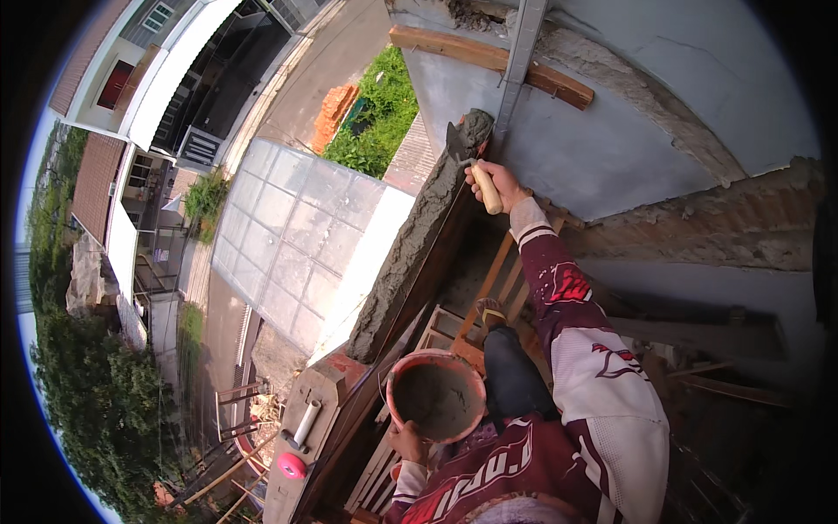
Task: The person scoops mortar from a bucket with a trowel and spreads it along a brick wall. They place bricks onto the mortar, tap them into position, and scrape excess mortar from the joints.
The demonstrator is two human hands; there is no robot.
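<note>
My right hand (506, 185) is closed around the wooden handle of a trowel (486, 192). Its small dark blade rests at the far end of a long strip of wet grey mortar (401, 258) that runs along the top of a narrow wall. A heap of mortar lies beside the blade, close to a metal post. Low in the view, my left hand (407, 443) grips the rim of an orange-red bucket (478, 375). Grey mortar coats the inside of the bucket, which sits close against my body.
A wooden bar (489, 58) crosses the metal post (522, 52) by the grey wall panel. Wooden slats and scaffolding lie below me. On a ledge at lower left are a white-handled tool (305, 425) and a pink round object (291, 465). Beyond the wall is a glazed roof (292, 210) far below.
</note>
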